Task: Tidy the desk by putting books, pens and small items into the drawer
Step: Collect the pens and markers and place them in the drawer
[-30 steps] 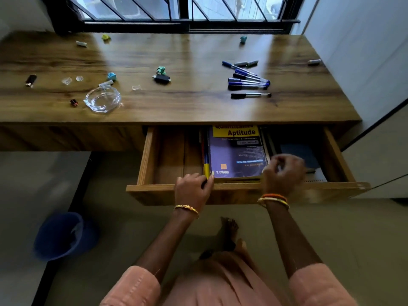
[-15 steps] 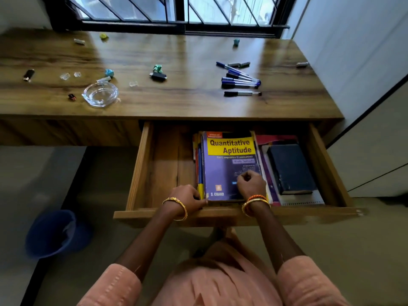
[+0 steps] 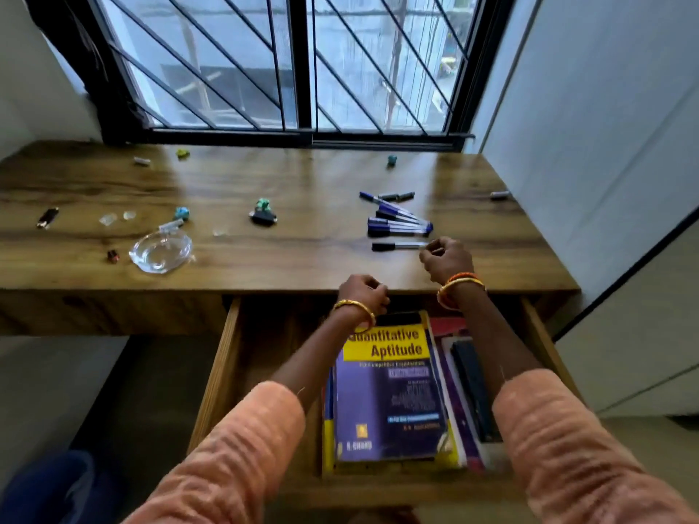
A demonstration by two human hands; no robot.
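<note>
Desk (image 3: 264,259): wooden, runs under a barred window; drawer (image 3: 223,368) pulled out below its front edge, right of centre.
Drawer contents: purple-yellow "Quantitative Aptitude" book (image 3: 389,395) lies flat on top of a stack, mid-drawer; dark book (image 3: 471,387) on more books just beside it, toward the drawer's right wall; left part of drawer bare wood.
L hand (image 3: 363,295): over the desk's front edge, above the drawer's back; grip curled loosely, fingers drawn in, nothing seen in it. Gold bangle on wrist.
R hand (image 3: 448,260): on the desk near front edge, right of centre; grip pressed together into a loose fist, fingertips at the clear end of the black-capped pen (image 3: 397,245); can't tell if it actually pinches the pen. Orange + gold bangles on wrist.
Pens (image 3: 397,223): bunch of blue-capped ones just behind the black-capped pen, twd right half of desk; two small dark grey bits (image 3: 397,195) behind them.
Glass dish (image 3: 160,251): clear, left of centre near front edge.
Small items: black clip w/ green bit (image 3: 263,215) mid-desk; teal bit (image 3: 181,212) and clear bits near the dish; lighter (image 3: 48,217) near left edge; more bits along the back edge; silvery piece (image 3: 499,194) at right edge.
Sleeves (image 3: 242,444): peach, both forearms reach over the drawer.
Floor: blue bin (image 3: 49,485) lower left, blurred.
</note>
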